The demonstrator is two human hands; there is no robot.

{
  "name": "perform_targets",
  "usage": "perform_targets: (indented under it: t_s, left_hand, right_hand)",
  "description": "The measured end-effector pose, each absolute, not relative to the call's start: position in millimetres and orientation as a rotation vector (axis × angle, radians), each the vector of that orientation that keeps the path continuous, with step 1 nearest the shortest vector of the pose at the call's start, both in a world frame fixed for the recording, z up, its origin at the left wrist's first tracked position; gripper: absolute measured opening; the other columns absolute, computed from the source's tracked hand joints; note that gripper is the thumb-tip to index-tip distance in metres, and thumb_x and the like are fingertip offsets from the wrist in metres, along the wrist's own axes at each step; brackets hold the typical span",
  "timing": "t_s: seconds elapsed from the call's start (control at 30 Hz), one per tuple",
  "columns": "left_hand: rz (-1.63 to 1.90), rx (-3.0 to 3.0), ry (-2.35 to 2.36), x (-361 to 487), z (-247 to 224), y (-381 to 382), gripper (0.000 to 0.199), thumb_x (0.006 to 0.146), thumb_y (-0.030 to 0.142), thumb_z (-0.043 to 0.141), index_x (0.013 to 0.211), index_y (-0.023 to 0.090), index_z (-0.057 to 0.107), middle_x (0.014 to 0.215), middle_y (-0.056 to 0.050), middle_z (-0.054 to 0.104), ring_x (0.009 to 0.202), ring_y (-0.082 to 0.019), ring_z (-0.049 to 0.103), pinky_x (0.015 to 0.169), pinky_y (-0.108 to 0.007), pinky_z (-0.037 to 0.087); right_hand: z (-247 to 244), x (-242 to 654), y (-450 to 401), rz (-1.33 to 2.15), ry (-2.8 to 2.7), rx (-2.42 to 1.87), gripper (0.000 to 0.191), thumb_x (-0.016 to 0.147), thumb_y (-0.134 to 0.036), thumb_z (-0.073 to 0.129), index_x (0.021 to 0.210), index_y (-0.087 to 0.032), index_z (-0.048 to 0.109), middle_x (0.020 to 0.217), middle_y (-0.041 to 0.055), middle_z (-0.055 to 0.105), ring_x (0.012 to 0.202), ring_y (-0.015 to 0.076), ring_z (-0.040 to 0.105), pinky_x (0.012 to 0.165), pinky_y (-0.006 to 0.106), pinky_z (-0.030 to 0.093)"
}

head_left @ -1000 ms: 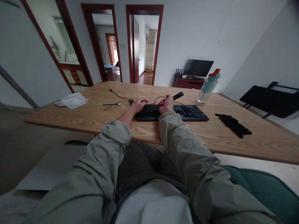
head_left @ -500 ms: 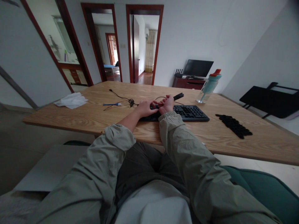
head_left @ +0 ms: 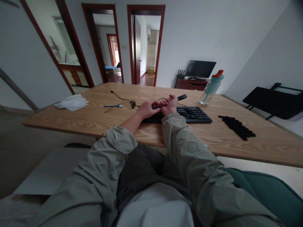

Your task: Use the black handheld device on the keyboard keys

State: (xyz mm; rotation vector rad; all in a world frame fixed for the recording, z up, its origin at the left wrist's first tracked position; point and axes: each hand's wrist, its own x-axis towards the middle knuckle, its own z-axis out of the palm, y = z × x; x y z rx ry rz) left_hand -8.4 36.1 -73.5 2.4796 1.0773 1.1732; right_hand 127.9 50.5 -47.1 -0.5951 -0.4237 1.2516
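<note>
A black keyboard (head_left: 194,114) lies on the wooden table (head_left: 94,118) in front of me. My right hand (head_left: 170,106) hovers over its left half, closed around a black stick-like tool (head_left: 181,97) whose far end points up and right. My left hand (head_left: 146,109) is pressed against the right hand, its fingertips pinched on the tool's near end. What sits at that tip is too small to tell. Both hands hide the left part of the keyboard.
A pile of small black pieces (head_left: 236,126) lies right of the keyboard, with a teal bottle (head_left: 210,87) behind it. A thin black cable (head_left: 125,100), a blue pen (head_left: 113,106) and white tissue (head_left: 72,101) lie to the left. A black folding chair (head_left: 272,101) stands at the far right.
My left hand slid right from the keyboard's left end to meet my right hand and closed on the tool's tip. The right hand rose slightly.
</note>
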Motion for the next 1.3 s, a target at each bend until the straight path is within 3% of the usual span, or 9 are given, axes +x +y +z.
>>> perform_targets:
  t_s: [0.2,0.57,0.9,1.3]
  left_hand:
    - [1.242,2.545,1.124,-5.8,-71.6,32.4,0.021,0.080,0.031,0.067,0.096,0.017,0.070,0.097,-0.006,0.072,0.091,-0.020,0.063,0.087,-0.032,0.049]
    - [1.343,2.533,1.158,-6.9,-71.5,32.7,0.021,0.082,0.033,0.065,0.095,0.017,0.071,0.095,-0.006,0.072,0.089,-0.019,0.062,0.086,-0.031,0.047]
    - [1.322,2.544,1.102,-2.6,-75.6,36.8,0.023,0.078,0.034,0.067,0.094,0.017,0.071,0.091,-0.006,0.072,0.081,-0.018,0.062,0.076,-0.030,0.047]
    - [1.357,2.550,1.063,-2.4,-73.0,36.1,0.024,0.077,0.025,0.064,0.097,0.017,0.074,0.089,-0.006,0.073,0.080,-0.018,0.061,0.079,-0.031,0.047]
  right_hand:
    - [-42.3,130.6,44.3,1.405,-0.316,-0.370,0.032,0.084,-0.020,0.043,0.064,-0.022,0.018,0.047,-0.0116,0.013,0.034,0.0054,0.014,0.033,0.019,0.019]
    - [-42.7,130.7,45.4,1.451,-0.275,-0.307,0.029,0.084,-0.019,0.045,0.064,-0.022,0.024,0.046,-0.0117,0.023,0.035,0.0050,0.026,0.037,0.019,0.027]
    - [-41.8,128.3,44.2,1.405,-0.327,-0.336,0.032,0.082,-0.021,0.046,0.062,-0.022,0.021,0.043,-0.0112,0.017,0.034,0.0059,0.014,0.032,0.020,0.017]
    - [-37.7,126.6,39.3,1.379,-0.423,-0.368,0.032,0.083,-0.024,0.045,0.062,-0.022,0.022,0.042,-0.0104,0.021,0.034,0.0060,0.020,0.035,0.020,0.024]
